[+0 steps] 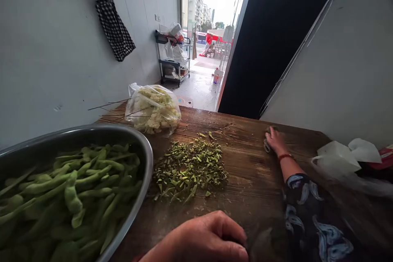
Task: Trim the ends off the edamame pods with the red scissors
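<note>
My left hand (211,237) is low in the middle, just above the table, with thumb and forefinger bent and a gap between them. Nothing shows in it. Farther off on the right, my right hand (275,141) presses down near the table's far edge, its fingers round a small dark thing that I cannot make out. Between the hands and the metal basin (148,159) lies a heap of trimmed green pod ends (192,168). Many green soybean pods (92,180) fill the basin at the left.
A clear plastic bag of cauliflower (155,108) stands behind the heap, beside thin brown sticks (107,105). White plastic bags (340,159) lie at the right of the wooden table (242,172). Beyond are a shelf cart (173,61) and a glass doorway.
</note>
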Tool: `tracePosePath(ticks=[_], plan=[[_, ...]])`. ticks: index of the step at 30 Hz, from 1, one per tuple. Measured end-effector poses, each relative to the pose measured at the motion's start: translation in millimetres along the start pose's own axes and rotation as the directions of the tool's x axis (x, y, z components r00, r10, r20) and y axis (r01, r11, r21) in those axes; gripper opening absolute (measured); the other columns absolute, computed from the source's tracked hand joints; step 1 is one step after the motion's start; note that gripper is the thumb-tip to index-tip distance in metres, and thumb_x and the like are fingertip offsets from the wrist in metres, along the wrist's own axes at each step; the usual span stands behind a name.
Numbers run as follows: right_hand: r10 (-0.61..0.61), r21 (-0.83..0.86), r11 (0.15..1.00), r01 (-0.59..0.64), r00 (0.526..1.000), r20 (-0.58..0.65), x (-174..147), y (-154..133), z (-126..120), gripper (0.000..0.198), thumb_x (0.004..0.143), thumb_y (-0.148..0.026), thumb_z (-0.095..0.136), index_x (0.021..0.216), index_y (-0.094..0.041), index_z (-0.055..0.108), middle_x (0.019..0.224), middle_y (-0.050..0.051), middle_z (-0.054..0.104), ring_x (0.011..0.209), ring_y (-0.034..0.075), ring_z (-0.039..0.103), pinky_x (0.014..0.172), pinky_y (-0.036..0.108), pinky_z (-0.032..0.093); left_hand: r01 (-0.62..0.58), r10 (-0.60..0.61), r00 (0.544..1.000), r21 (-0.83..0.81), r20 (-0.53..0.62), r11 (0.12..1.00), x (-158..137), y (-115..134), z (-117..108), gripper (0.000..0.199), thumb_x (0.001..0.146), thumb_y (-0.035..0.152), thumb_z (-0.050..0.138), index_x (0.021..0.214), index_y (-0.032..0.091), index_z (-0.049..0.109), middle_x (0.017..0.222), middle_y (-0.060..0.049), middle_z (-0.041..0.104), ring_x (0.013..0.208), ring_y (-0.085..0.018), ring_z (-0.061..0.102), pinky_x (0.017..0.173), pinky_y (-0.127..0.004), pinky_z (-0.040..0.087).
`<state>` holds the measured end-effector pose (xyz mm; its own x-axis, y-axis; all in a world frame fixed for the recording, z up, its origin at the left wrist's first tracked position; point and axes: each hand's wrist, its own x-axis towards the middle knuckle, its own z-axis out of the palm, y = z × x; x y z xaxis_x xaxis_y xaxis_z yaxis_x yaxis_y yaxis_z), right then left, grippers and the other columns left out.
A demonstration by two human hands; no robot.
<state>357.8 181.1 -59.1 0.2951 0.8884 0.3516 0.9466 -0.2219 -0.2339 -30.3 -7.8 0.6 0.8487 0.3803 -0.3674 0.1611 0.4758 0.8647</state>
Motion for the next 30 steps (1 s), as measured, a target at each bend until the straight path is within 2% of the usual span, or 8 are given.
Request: tracePosePath(ticks=[5,10,13,16,19,23,26,30], plan=[[-0.352,0.266,0.908,0.324,0.934,0.061,-1.5,-102.9,37.0,0.034,0.092,-0.025,0.054,0.125,-0.02,0.056,0.13,0.009,0.057,0.116,0.022,0.055,0.1,0.043,0.045,-0.035,0.031,0.995,0.034,0.097,0.999,3.8,4.2,-3.9,0.035,0.07,0.046,0.073,0.067,0.013,0.061,0.051,0.005,0.044,0.043,-0.004,0.035,0.038,-0.018,0.023],[-0.604,0.473,0.704,0.53,0.797,0.005,-74.7,-157.0,13.6,0.047,0.09,-0.016,0.045,0.134,-0.033,0.05,0.132,-0.005,0.059,0.121,0.013,0.054,0.105,0.029,0.043,-0.059,0.044,0.986,0.088,0.16,0.994,9.1,-1.3,-7.7,0.041,0.069,0.053,0.072,0.069,0.014,0.059,0.051,0.005,0.046,0.042,-0.005,0.038,0.037,-0.018,0.026],[-0.512,0.492,0.728,0.477,0.856,-0.073,-77.8,-140.6,-9.0,0.047,0.093,-0.022,0.037,0.139,-0.032,0.044,0.139,-0.002,0.053,0.125,0.016,0.051,0.108,0.036,0.04,-0.042,0.027,0.986,0.088,0.163,0.995,8.6,-2.9,-8.1,0.042,0.069,0.054,0.072,0.068,0.014,0.058,0.05,0.005,0.042,0.042,-0.005,0.036,0.037,-0.019,0.024],[-0.293,0.453,0.836,0.311,0.95,-0.11,-41.6,-102.5,-10.8,0.051,0.091,-0.02,0.034,0.14,-0.015,0.041,0.144,0.015,0.043,0.134,0.027,0.039,0.111,0.051,0.029,-0.066,0.051,0.987,0.094,0.151,0.993,7.1,-3.6,-9.2,0.045,0.069,0.057,0.071,0.062,0.015,0.054,0.05,0.005,0.036,0.043,-0.004,0.031,0.037,-0.019,0.022],[-0.068,0.374,0.925,0.067,0.998,-0.012,3.4,-82.5,14.6,0.049,0.085,-0.017,0.04,0.132,-0.006,0.049,0.132,0.026,0.05,0.13,0.035,0.042,0.106,0.056,0.031,-0.077,0.067,0.989,0.073,0.134,0.994,6.6,-4.7,-10.2,0.048,0.067,0.062,0.07,0.069,0.015,0.06,0.055,0.004,0.042,0.046,-0.005,0.035,0.039,-0.019,0.023],[-0.127,0.382,0.92,0.085,0.988,0.087,46.9,-128.1,62.7,0.049,0.088,-0.027,0.046,0.133,-0.008,0.05,0.136,0.026,0.048,0.132,0.032,0.041,0.11,0.048,0.029,-0.034,0.037,0.999,-0.082,0.025,0.996,2.0,-1.5,-9.6,0.048,0.059,0.06,0.076,0.073,0.015,0.065,0.055,0.004,0.046,0.046,-0.005,0.037,0.038,-0.019,0.023],[-0.324,0.466,0.856,0.225,0.935,0.143,59.6,-195.5,85.1,0.047,0.087,-0.028,0.049,0.132,-0.015,0.052,0.137,0.017,0.052,0.13,0.026,0.044,0.111,0.044,0.03,-0.026,0.02,0.999,-0.239,-0.025,0.971,-7.5,6.1,-8.9,0.038,0.061,0.05,0.079,0.068,0.015,0.066,0.05,0.004,0.042,0.044,-0.005,0.034,0.038,-0.02,0.022],[-0.616,0.602,0.673,0.429,0.776,0.136,41.5,-263.3,89.9,0.044,0.085,-0.025,0.053,0.129,-0.026,0.056,0.131,0.005,0.06,0.122,0.02,0.053,0.108,0.04,0.038,-0.069,0.073,0.997,-0.309,0.004,0.949,-21.2,17.7,-7.2,0.029,0.065,0.042,0.078,0.076,0.016,0.07,0.054,0.003,0.048,0.046,-0.007,0.039,0.04,-0.02,0.027]])
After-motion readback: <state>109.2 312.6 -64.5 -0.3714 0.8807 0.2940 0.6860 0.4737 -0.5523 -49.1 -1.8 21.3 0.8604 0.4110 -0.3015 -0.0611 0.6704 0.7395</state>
